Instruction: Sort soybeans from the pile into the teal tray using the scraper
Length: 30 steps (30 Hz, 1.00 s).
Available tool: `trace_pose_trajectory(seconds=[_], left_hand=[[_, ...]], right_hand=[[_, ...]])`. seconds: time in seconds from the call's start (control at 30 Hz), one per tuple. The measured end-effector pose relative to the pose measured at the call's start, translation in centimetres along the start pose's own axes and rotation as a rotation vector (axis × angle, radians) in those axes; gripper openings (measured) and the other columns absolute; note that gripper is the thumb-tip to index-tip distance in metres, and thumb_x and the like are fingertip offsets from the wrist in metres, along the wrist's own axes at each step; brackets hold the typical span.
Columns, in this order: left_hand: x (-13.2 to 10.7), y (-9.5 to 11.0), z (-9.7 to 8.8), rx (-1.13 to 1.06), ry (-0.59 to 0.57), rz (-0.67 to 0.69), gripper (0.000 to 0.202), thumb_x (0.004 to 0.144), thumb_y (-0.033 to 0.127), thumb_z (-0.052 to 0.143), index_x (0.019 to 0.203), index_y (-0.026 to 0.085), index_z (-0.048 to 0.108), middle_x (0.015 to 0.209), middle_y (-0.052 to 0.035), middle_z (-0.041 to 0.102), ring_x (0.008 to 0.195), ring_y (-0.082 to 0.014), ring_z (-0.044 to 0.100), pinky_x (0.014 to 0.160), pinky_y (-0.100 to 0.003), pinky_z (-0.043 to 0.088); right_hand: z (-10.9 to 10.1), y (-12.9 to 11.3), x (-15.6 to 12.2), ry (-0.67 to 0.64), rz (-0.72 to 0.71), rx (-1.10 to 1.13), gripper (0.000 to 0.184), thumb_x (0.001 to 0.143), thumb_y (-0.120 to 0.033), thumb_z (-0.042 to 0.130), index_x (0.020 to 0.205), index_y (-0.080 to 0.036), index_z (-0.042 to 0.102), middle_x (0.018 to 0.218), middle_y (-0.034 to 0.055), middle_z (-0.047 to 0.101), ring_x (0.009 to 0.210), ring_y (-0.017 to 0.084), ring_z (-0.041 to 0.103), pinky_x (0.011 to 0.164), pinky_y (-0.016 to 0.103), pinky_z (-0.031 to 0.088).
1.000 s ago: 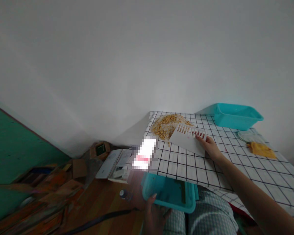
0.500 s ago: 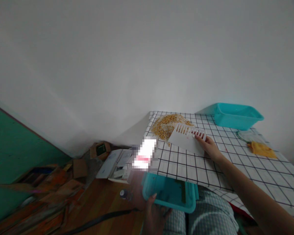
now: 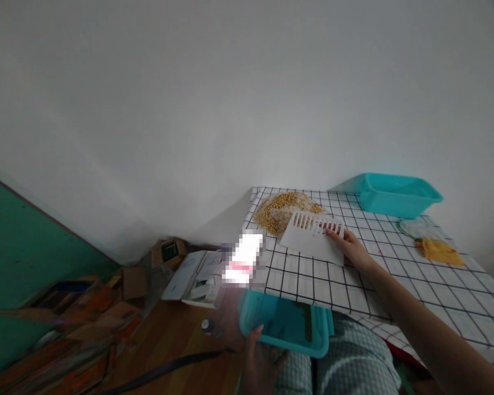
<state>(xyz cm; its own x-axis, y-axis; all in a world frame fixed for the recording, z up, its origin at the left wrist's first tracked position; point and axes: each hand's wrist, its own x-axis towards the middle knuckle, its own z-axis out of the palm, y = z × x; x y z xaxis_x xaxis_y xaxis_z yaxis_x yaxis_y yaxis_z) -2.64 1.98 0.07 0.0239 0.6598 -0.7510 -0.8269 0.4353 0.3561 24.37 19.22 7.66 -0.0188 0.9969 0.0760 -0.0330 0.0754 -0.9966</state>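
My right hand [image 3: 348, 246] grips the right edge of a white slotted plastic board [image 3: 308, 238], fingers at the row of slots. The board lies low over the checked cloth, its left part against a heap of yellow soybeans [image 3: 286, 206] mixed with paler bits. Below the table's front edge, my left hand [image 3: 260, 354] holds the near rim of a teal plastic tub [image 3: 280, 321], thumb over the rim. Inside the tub, a strip of small greenish grains [image 3: 308, 322] lies along the right side; I cannot make out what they are.
A second teal tub [image 3: 399, 197] stands at the back right of the checked tablecloth [image 3: 304, 280]. Near it lie a clear bag [image 3: 417, 227] and a yellow cloth-like item [image 3: 442, 251]. Cardboard boxes [image 3: 134, 282], an open white box [image 3: 200, 291] and a bottle [image 3: 208, 327] are on the floor.
The white board has shifted slightly left and toward me. A few stray beans at the heap's front edge no longer show there. My left hand and its tub have stayed put.
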Motion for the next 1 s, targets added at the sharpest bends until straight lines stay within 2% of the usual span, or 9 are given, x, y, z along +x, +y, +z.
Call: trace_pose_trajectory(seconds=[0.13, 0.33, 0.63, 1.0], left_hand=[[0.01, 0.07, 0.05, 0.021, -0.008, 0.002, 0.032, 0.069, 0.032, 0.063, 0.099, 0.026, 0.052, 0.098, -0.0057, 0.069, 0.088, -0.03, 0.065, 0.073, -0.045, 0.052], [0.39, -0.11, -0.39, -0.001, -0.014, 0.019, 0.027, 0.07, 0.033, 0.061, 0.095, 0.029, 0.051, 0.096, -0.0022, 0.069, 0.087, -0.0294, 0.066, 0.074, -0.048, 0.052], [0.17, -0.11, -0.17, 0.008, -0.004, 0.035, 0.028, 0.07, 0.032, 0.063, 0.095, 0.027, 0.051, 0.091, -0.0035, 0.07, 0.084, -0.0294, 0.066, 0.069, -0.046, 0.052], [0.47, -0.12, -0.19, 0.016, -0.025, 0.002, 0.032, 0.069, 0.034, 0.063, 0.098, 0.027, 0.052, 0.098, -0.0049, 0.068, 0.089, -0.0283, 0.065, 0.071, -0.043, 0.053]], right_hand=[[-0.04, -0.03, -0.01, 0.004, 0.013, 0.008, 0.035, 0.079, -0.046, 0.06, 0.107, -0.025, 0.063, 0.103, 0.0038, 0.07, 0.089, 0.024, 0.066, 0.079, 0.038, 0.053], [-0.34, 0.43, 0.3, 0.049, 0.025, 0.013, 0.035, 0.078, -0.047, 0.061, 0.105, -0.025, 0.064, 0.096, 0.0048, 0.071, 0.088, 0.026, 0.067, 0.074, 0.039, 0.055], [-0.29, 0.42, 0.27, 0.042, 0.025, 0.01, 0.035, 0.078, -0.046, 0.061, 0.106, -0.024, 0.063, 0.101, 0.0044, 0.07, 0.086, 0.024, 0.067, 0.076, 0.038, 0.054], [0.07, -0.22, -0.08, 0.017, 0.025, 0.004, 0.034, 0.079, -0.045, 0.061, 0.106, -0.025, 0.063, 0.103, 0.0034, 0.069, 0.09, 0.023, 0.066, 0.076, 0.034, 0.055]])
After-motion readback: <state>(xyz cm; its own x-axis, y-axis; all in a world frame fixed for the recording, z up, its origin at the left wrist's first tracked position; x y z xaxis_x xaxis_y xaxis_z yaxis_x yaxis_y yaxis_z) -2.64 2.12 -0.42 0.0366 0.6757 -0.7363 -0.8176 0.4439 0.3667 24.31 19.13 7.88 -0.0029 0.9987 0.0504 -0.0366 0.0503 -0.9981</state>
